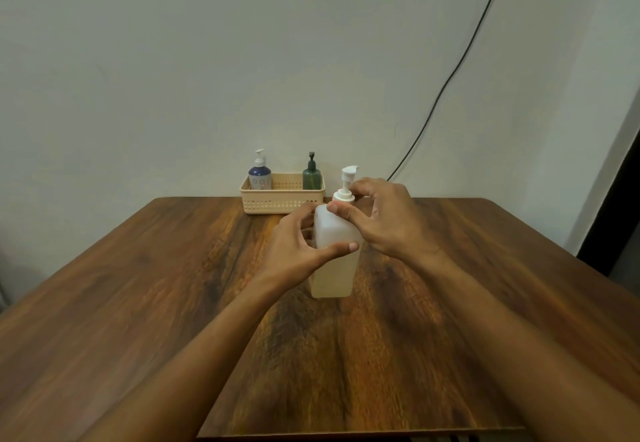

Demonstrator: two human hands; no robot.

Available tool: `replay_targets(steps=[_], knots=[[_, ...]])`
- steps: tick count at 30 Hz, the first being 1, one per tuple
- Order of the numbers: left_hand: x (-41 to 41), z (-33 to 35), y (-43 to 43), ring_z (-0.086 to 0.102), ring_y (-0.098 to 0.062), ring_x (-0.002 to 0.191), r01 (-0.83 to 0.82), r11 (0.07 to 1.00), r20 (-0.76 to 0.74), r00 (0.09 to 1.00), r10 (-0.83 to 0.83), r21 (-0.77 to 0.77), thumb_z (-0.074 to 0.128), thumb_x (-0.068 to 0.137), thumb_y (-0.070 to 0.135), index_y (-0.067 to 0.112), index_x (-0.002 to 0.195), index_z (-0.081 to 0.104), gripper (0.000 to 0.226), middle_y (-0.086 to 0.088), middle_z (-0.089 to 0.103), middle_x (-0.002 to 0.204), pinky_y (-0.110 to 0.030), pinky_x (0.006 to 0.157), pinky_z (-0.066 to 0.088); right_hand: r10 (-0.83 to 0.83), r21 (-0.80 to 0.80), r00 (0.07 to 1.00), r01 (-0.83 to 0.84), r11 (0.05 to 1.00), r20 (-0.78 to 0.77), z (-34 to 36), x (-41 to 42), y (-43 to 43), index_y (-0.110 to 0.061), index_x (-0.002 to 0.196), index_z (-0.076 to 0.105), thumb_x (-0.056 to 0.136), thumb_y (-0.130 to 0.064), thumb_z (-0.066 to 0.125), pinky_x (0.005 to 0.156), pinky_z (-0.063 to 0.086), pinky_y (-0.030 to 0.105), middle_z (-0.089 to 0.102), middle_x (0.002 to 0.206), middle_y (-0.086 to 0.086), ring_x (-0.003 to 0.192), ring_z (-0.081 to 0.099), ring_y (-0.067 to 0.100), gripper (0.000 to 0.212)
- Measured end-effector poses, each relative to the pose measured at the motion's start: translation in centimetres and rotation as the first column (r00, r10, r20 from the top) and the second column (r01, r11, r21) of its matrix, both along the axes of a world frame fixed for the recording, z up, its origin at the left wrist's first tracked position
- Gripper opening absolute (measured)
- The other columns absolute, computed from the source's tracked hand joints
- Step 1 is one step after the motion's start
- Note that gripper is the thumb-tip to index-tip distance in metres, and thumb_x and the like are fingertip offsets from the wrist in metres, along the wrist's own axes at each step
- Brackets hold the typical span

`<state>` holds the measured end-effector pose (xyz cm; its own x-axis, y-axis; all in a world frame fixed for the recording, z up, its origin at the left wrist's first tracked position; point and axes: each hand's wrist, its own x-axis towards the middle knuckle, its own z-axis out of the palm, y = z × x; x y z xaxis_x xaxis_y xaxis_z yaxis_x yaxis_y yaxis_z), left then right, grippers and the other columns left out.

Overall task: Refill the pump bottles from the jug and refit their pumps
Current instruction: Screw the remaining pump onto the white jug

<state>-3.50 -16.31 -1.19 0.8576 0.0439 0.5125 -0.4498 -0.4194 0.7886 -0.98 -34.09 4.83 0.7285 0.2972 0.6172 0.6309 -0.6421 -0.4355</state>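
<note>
In the head view, a see-through white bottle (pixel 334 261) is seen standing upright on the brown wooden table (pixel 145 303), near the middle of it. The lower part of the bottle looks filled with a pale liquid. The bottle is held around its body by the left hand (pixel 294 251), with the thumb laid across the front and the other fingers wrapped behind. A white pump (pixel 346 185) sits on top of the bottle. The collar of the pump is pinched by the thumb and fingers of the right hand (pixel 384 219), which is closed on it from the right side. Behind the bottle, at the far edge of the table by the wall, a cream basket (pixel 282 204) with small holes is set down. Two more pump bottles are kept inside the basket: a blue and white bottle (pixel 259 174) at its left end and a dark green bottle (pixel 311 174) at its right end. Both are upright with their pumps on. A black cable (pixel 450 77) is seen hanging down the wall to the right of the bottle.
</note>
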Motion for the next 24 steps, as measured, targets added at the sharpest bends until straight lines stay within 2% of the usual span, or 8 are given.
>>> replay_targets(steps=[5, 8, 10, 12, 16, 19, 21, 24], knots=[[0.4, 0.4, -0.1, 0.067, -0.017, 0.122, 0.006, 1.0, 0.011, 1.0, -0.006, -0.01, 0.088, 0.061, 0.065, 0.022, 0.139, 0.058, 0.094, 0.001, 0.067, 0.135, -0.046, 0.096, 0.062, -0.044, -0.011, 0.999, 0.044, 0.999, 0.013, 0.7, -0.3, 0.2, -0.016, 0.133, 0.073, 0.093, -0.056, 0.072, 0.098, 0.057, 0.05, 0.075, 0.13, 0.004, 0.114, 0.066, 0.017, 0.057], [0.5, 0.5, -0.1, 0.067, -0.014, 0.121, 0.018, 1.0, 0.02, 1.0, -0.018, -0.017, 0.089, 0.063, 0.063, 0.025, 0.139, 0.058, 0.09, 0.004, 0.068, 0.134, -0.045, 0.096, 0.062, -0.031, 0.01, 0.999, 0.031, 0.999, -0.017, 0.9, -0.3, 0.1, -0.016, 0.134, 0.072, 0.093, -0.056, 0.071, 0.094, 0.056, 0.041, 0.075, 0.131, 0.004, 0.113, 0.065, 0.015, 0.058], [0.6, 0.6, -0.1, 0.067, -0.01, 0.121, 0.019, 1.0, 0.03, 0.999, -0.019, -0.016, 0.088, 0.063, 0.065, 0.031, 0.139, 0.058, 0.088, 0.008, 0.068, 0.133, -0.042, 0.096, 0.062, 0.003, 0.079, 0.998, 0.002, 0.997, -0.069, 1.1, -0.3, 0.1, -0.017, 0.136, 0.072, 0.094, -0.055, 0.072, 0.088, 0.056, 0.033, 0.074, 0.132, 0.002, 0.111, 0.065, 0.012, 0.057], [0.6, 0.9, -0.1, 0.067, -0.005, 0.118, 0.032, 0.999, 0.039, 0.999, -0.031, -0.025, 0.087, 0.064, 0.066, 0.041, 0.137, 0.057, 0.083, 0.016, 0.068, 0.13, -0.036, 0.095, 0.062, 0.053, 0.135, 0.992, -0.037, 0.99, -0.116, 1.1, -0.4, 0.1, -0.02, 0.14, 0.069, 0.095, -0.056, 0.071, 0.088, 0.056, 0.03, 0.072, 0.135, -0.001, 0.114, 0.066, 0.011, 0.057], [0.4, 2.1, -0.1, 0.067, 0.002, 0.115, 0.041, 0.998, 0.045, 0.998, -0.038, -0.057, 0.083, 0.066, 0.073, 0.055, 0.13, 0.053, 0.073, 0.026, 0.067, 0.125, -0.021, 0.085, 0.059, 0.179, 0.236, 0.965, -0.132, 0.963, -0.191, 0.3, -0.2, -0.3, -0.031, 0.15, 0.056, 0.091, -0.065, 0.068, 0.096, 0.057, 0.033, 0.065, 0.144, -0.011, 0.124, 0.062, 0.007, 0.069], [0.3, 3.0, 0.3, 0.067, 0.01, 0.107, 0.056, 0.997, 0.035, 0.998, -0.054, -0.061, 0.084, 0.068, 0.071, 0.066, 0.121, 0.052, 0.062, 0.035, 0.067, 0.117, -0.012, 0.073, 0.057, 0.323, 0.411, 0.911, -0.2, 0.89, -0.256, -0.4, 0.0, -1.1, -0.031, 0.156, 0.049, 0.087, -0.067, 0.069, 0.101, 0.059, 0.037, 0.06, 0.147, -0.017, 0.129, 0.061, 0.005, 0.08], [0.4, 3.5, 0.7, 0.068, 0.007, 0.109, 0.055, 0.997, 0.046, 0.998, -0.053, -0.047, 0.085, 0.07, 0.067, 0.061, 0.124, 0.054, 0.063, 0.031, 0.068, 0.119, -0.014, 0.075, 0.058, 0.4, 0.514, 0.869, -0.21, 0.832, -0.291, -0.7, 0.4, -1.7, -0.027, 0.158, 0.047, 0.085, -0.064, 0.071, 0.106, 0.059, 0.044, 0.059, 0.152, -0.01, 0.133, 0.062, 0.01, 0.085], [0.6, 4.1, 1.1, 0.068, 0.003, 0.113, 0.079, 0.996, 0.059, 0.995, -0.076, -0.05, 0.086, 0.075, 0.059, 0.04, 0.137, 0.059, 0.07, 0.021, 0.071, 0.125, -0.014, 0.079, 0.058, 0.452, 0.559, 0.824, -0.209, 0.803, -0.341, -1.2, 0.7, -2.4, -0.029, 0.159, 0.046, 0.084, -0.062, 0.075, 0.104, 0.06, 0.049, 0.059, 0.153, -0.007, 0.134, 0.063, 0.012, 0.087]])
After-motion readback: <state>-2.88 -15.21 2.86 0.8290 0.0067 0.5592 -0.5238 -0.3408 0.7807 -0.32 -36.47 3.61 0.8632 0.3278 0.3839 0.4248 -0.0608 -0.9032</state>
